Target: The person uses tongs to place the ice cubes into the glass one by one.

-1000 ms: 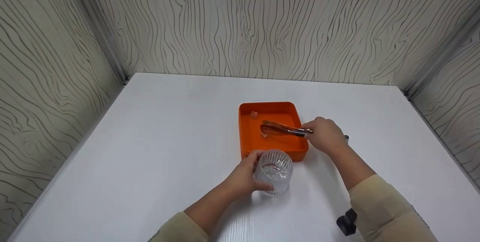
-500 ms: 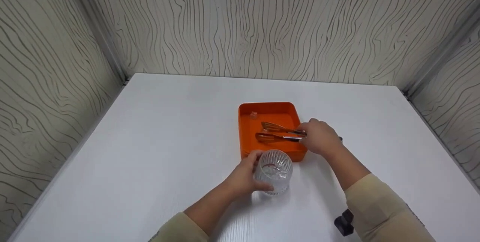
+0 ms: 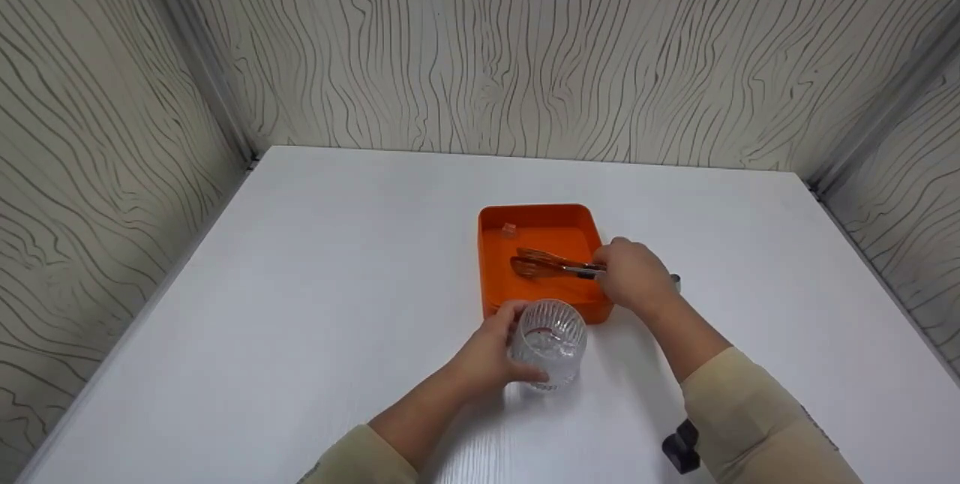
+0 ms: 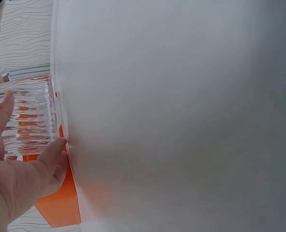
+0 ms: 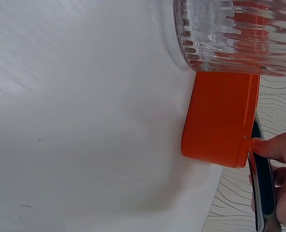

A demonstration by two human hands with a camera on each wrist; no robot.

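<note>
A ribbed clear glass (image 3: 551,345) stands at the near side of an orange tray (image 3: 495,285). My left hand (image 3: 487,353) holds it around its left side, thumb in front, as the left wrist view also shows. Over the tray, my right hand (image 3: 636,274) grips a pair of tongs (image 3: 574,268), whose heads point left and sit close together low inside the tray. Whether they pinch anything is too small to tell. A small clear cube (image 3: 509,229) lies in the tray's far left corner. Clear pieces also seem to lie inside the glass.
A small black object (image 3: 681,448) lies on the white table (image 3: 337,281) beside the right sleeve. Wood-patterned panels (image 3: 480,49) enclose the table at the back and both sides. The tray wall stands right behind the glass.
The tongs' heads spread apart, then came together again lower in the tray. My right hand shifted slightly left. The glass and my left hand stayed in place.
</note>
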